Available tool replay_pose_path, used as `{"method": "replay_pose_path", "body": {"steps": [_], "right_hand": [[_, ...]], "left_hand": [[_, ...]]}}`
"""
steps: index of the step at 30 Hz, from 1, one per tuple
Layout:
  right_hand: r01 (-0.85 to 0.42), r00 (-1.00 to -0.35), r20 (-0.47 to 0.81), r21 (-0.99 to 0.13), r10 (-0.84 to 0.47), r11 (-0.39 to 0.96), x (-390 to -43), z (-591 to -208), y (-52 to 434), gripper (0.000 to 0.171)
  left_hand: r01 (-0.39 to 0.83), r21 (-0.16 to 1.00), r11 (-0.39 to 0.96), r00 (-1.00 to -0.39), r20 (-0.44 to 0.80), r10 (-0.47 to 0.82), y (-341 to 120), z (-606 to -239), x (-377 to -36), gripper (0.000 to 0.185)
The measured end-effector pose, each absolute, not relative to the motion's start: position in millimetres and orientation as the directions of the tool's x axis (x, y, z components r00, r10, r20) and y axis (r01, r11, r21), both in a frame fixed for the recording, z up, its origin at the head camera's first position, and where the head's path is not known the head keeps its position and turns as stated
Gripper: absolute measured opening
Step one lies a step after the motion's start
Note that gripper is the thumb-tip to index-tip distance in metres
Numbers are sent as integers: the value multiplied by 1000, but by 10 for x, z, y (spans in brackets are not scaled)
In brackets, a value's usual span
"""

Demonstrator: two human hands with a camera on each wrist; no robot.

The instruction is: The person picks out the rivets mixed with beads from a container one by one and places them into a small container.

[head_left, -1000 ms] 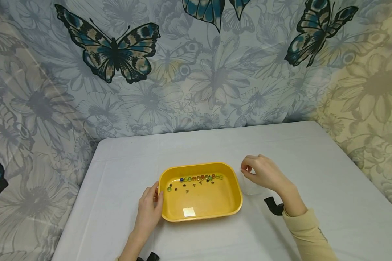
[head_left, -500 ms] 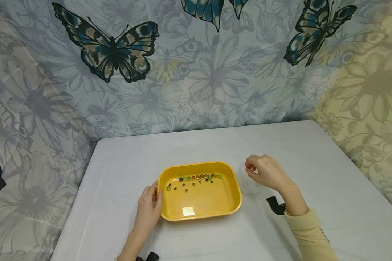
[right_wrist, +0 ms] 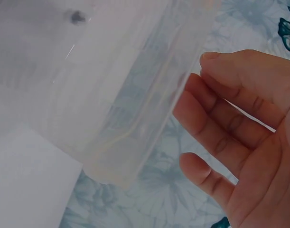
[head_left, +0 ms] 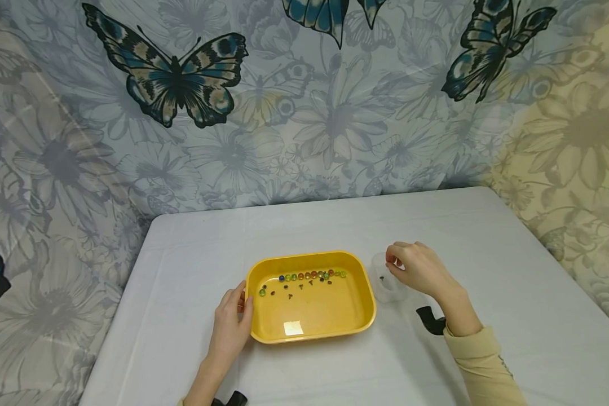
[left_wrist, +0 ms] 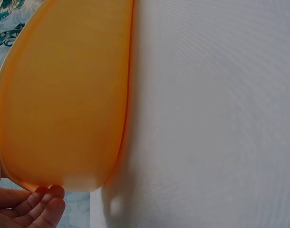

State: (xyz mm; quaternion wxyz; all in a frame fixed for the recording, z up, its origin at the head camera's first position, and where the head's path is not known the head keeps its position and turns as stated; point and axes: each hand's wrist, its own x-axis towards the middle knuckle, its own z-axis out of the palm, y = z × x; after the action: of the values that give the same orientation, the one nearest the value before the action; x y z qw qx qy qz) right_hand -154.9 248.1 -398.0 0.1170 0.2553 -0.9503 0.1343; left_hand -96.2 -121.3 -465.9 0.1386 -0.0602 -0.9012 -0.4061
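A yellow tray [head_left: 314, 318] sits mid-table, with a row of coloured beads [head_left: 312, 276] along its far wall and several small dark screws [head_left: 289, 290] nearby. My left hand [head_left: 232, 321] grips the tray's left rim; the left wrist view shows the tray's outer wall [left_wrist: 64, 95] and my fingertips [left_wrist: 40, 202] curled under the rim. Just right of the tray stands a clear plastic cup [head_left: 385, 288] with a small dark piece [head_left: 382, 277] inside. My right hand [head_left: 416, 268] hovers over the cup's right side. In the right wrist view its fingers [right_wrist: 220, 118] hang loosely curled, holding nothing, beside the cup [right_wrist: 111, 95].
The white table [head_left: 487, 254] extends to a butterfly-and-flower cloth [head_left: 304, 113] hung behind and at both sides. A black wrist strap mount [head_left: 431, 320] shows by my right sleeve. Bare tabletop lies to the right of the cup and behind the tray.
My right hand has drifted a little to the right above the cup, and a small dark piece now shows inside it. The left hand and tray have not moved.
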Motion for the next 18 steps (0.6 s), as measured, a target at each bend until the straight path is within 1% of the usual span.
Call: {"method": "replay_pose_path", "body": {"steps": [12,18], "right_hand": [[-503,-854,268,-209,-445,839,-1557,-3986,2487,10],[-510,-849,279,-212,-448,834,-1548,-3990,2483,9]], "left_hand": [[225,715,662,-953,304,-5,-1213,-4658,-964,39],[229,716,659,-951,309,-5,-1210,-4652,-966,39]]}}
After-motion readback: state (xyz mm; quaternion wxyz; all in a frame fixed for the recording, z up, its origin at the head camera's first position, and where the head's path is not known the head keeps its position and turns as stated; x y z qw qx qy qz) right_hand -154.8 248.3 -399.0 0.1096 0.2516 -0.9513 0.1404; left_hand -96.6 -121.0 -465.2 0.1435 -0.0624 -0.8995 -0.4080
